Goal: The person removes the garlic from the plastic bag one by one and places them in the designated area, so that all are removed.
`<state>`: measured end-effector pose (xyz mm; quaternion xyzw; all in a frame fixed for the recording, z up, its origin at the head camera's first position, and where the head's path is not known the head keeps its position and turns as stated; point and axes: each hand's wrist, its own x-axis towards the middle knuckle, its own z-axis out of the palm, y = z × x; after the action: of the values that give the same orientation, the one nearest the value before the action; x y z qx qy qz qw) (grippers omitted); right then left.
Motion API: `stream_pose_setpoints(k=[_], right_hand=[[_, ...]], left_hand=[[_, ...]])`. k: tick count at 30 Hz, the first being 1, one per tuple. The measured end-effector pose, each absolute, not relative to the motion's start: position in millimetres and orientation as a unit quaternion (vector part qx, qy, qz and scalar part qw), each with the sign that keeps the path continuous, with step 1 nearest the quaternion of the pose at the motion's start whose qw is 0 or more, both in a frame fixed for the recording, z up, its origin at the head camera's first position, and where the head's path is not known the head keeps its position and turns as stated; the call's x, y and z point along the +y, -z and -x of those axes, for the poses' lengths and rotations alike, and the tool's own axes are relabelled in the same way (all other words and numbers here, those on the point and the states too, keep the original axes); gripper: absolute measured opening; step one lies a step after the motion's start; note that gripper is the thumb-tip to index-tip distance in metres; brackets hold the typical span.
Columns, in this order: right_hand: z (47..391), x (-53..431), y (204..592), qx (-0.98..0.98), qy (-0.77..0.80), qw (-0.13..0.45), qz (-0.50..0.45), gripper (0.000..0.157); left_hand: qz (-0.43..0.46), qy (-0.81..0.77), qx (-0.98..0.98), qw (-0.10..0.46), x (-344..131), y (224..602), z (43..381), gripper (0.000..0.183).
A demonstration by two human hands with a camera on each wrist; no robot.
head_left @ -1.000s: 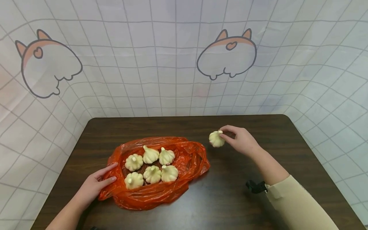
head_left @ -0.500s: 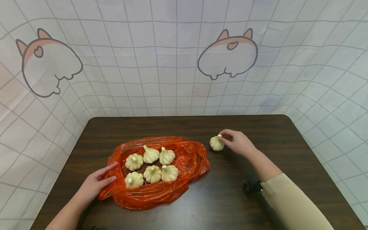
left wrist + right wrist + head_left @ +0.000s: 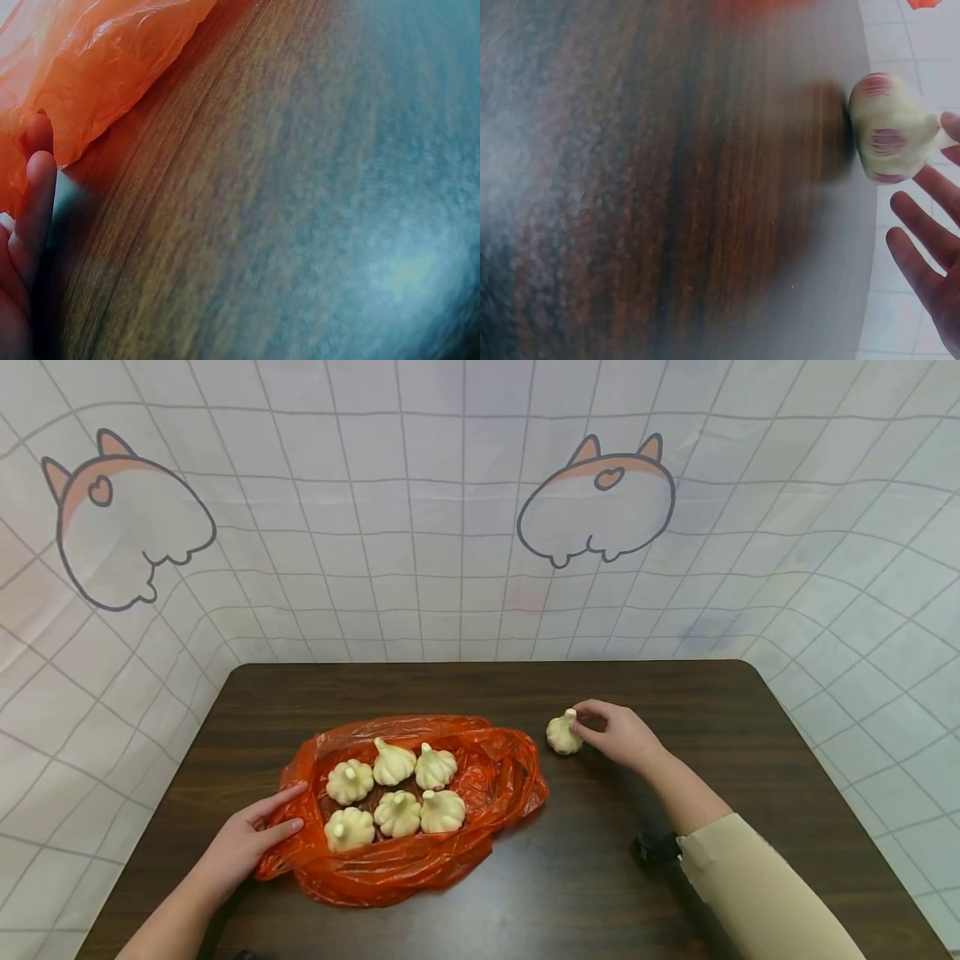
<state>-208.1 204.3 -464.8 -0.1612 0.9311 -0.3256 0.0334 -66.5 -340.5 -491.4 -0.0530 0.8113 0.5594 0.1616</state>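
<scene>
At the left end of the red plastic bag (image 3: 517, 760), my left hand (image 3: 236, 852) grips the edge with thumb and fingers. Several garlic bulbs (image 3: 393, 764) lie in the bag's wide opening, in two rough rows. In the left wrist view, fingers (image 3: 41, 195) lie against the thin orange-red film. To the right of the bag, my right hand (image 3: 618, 735) pinches a single garlic bulb (image 3: 562, 735) by its stem, between thumb and forefinger. The right wrist view shows that bulb (image 3: 889, 131) upright, its base right at the tabletop, purple streaks low on its sides. The other fingers are spread.
The dark wood-grain table (image 3: 420, 689) has rounded far corners. A white gridded cloth (image 3: 450, 568) with cartoon animal prints stands behind and beside it. A black strap (image 3: 656, 847) shows at the right sleeve's cuff.
The right hand has come down slightly toward the table with the garlic bulb, then stayed almost still over the last half second. The left hand and the bag have not moved.
</scene>
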Motion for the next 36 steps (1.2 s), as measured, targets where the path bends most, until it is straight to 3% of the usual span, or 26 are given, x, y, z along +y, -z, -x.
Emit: stream_pose_setpoints(k=[21,36], right_hand=[[205,207,453,0.925,0.348,0.041,0.149,0.047],[194,193,425,0.912,0.363,0.020,0.190,0.044]], left_hand=[[0.053,-0.559,0.811,0.162,-343,492,64,0.065],[0.048,-0.555,0.813,0.170,-341,489,67,0.067]])
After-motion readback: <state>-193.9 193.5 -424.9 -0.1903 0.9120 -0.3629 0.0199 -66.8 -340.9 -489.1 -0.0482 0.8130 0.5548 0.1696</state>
